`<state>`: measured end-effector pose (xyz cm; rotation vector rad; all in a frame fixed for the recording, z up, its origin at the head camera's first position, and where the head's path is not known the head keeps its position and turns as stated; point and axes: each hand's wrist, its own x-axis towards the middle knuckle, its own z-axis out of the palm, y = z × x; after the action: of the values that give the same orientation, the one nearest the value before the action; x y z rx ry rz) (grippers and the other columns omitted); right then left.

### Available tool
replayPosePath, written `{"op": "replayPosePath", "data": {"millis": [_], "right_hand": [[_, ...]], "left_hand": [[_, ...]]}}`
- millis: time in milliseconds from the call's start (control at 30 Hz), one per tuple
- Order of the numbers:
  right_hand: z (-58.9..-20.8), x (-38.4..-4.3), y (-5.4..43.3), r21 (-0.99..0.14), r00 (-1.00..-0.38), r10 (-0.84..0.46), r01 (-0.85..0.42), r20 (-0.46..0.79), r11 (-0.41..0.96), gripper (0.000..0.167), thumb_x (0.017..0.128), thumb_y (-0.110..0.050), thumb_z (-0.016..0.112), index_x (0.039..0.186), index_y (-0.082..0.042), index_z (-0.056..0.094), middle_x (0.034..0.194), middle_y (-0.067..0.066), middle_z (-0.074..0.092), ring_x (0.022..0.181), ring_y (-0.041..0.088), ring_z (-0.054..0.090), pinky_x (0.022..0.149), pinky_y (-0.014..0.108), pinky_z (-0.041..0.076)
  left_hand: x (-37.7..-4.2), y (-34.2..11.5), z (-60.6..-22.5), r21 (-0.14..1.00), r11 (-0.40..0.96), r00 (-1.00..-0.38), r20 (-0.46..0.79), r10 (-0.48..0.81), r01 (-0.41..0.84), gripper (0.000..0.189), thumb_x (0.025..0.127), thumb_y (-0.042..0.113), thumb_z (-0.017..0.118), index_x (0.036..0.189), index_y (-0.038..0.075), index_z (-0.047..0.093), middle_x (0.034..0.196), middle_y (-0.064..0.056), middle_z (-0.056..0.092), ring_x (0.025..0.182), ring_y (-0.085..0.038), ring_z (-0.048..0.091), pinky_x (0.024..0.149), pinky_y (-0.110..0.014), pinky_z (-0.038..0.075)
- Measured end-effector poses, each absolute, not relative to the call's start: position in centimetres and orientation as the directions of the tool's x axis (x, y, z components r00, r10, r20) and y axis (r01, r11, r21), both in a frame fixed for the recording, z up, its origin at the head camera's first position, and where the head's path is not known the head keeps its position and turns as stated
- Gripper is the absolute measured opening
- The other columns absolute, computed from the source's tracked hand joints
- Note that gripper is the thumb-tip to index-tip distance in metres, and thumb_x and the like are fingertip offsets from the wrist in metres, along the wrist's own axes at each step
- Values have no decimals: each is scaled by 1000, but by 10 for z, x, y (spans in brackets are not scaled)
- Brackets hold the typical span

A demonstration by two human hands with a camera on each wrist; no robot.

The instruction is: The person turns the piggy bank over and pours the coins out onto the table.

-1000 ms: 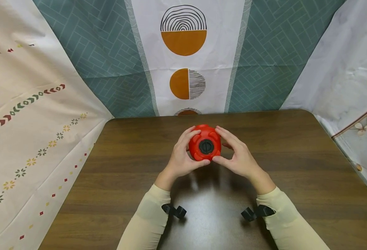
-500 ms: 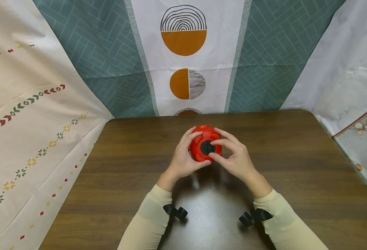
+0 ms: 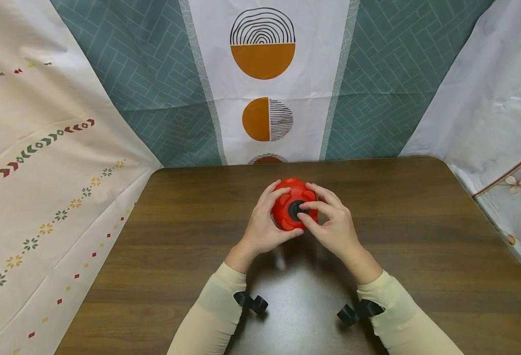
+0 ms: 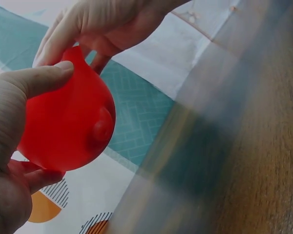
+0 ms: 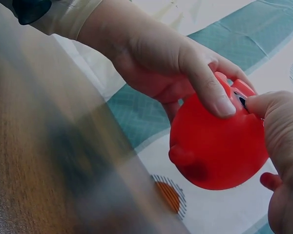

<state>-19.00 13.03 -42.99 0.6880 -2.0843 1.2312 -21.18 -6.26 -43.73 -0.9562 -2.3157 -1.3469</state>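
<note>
A round red piggy bank (image 3: 280, 211) is held up above the table, its underside facing the head camera. Several stubby feet surround a round black plug (image 3: 293, 211) there. My left hand (image 3: 262, 226) grips the bank's left side, thumb along the near edge and fingers at the far side. With thumb and index finger, my right hand (image 3: 335, 226) pinches at the black plug, partly covering it; another finger touches the bank's far right side. In the left wrist view, the smooth red body (image 4: 68, 126) shows a small rounded bump.
A brown wooden table (image 3: 189, 227) lies under both hands. Patterned cloths (image 3: 163, 84) hang behind its far edge and at both sides. Black wrist mounts (image 3: 256, 304) are strapped over the pale sleeves.
My right thumb and index finger have moved from the bank's right side inward onto the black plug. The bank has shifted slightly right; my left hand keeps its hold.
</note>
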Motion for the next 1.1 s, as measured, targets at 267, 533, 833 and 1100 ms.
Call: {"op": "replayPosePath", "data": {"millis": [267,533,833,1100], "right_hand": [[-432,-190,129,-565,-672,-110,-690,732,453,20,73,-2,82,92,-5,75,129,11,58,117,30,54,88,46,52],[-432,-189,129,-564,-681,-107,-675,725,475,18,73,-3,82,89,-6,75,129,10,58,115,29,56,89,40,52],[-431,-188,128,-574,-698,-94,-650,710,498,16,74,-6,82,89,-6,76,130,7,58,113,26,58,90,30,51],[-433,-187,125,-589,-698,-52,-639,714,494,11,75,-5,80,85,-7,76,128,8,60,115,28,57,91,17,47]], "left_hand": [[-211,-61,-438,634,363,-729,553,403,682,82,69,26,87,138,19,42,152,-9,29,133,-22,37,97,-39,47],[-211,-60,-437,616,397,-733,553,397,680,83,68,28,87,137,21,42,151,-8,30,132,-22,39,97,-39,47],[-210,-60,-439,608,395,-725,565,393,688,83,68,28,88,137,20,43,151,-8,30,131,-23,40,97,-38,47],[-211,-59,-440,604,394,-721,572,390,692,82,68,30,88,137,19,44,150,-9,32,131,-23,41,97,-38,48]]}}
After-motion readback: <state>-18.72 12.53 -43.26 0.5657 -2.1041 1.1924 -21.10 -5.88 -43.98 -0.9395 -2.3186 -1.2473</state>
